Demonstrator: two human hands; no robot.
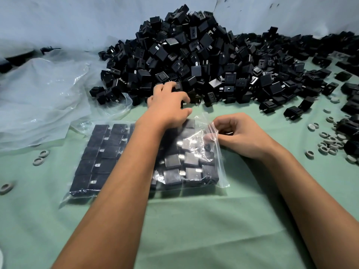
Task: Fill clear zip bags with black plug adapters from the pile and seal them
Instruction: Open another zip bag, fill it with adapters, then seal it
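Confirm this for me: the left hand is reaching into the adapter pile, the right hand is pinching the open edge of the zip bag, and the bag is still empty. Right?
Not quite. The zip bag is not empty: the head view shows it nearly full of black plug adapters in rows. The rest holds: the left hand reaches into the adapter pile, and the right hand pinches the bag's open edge.

Left hand (169, 102) extended forward, forearm stretched out, fingers spread and curled downward. Right hand (236, 133) drawn nearer, fingers curled inward in a pinch.
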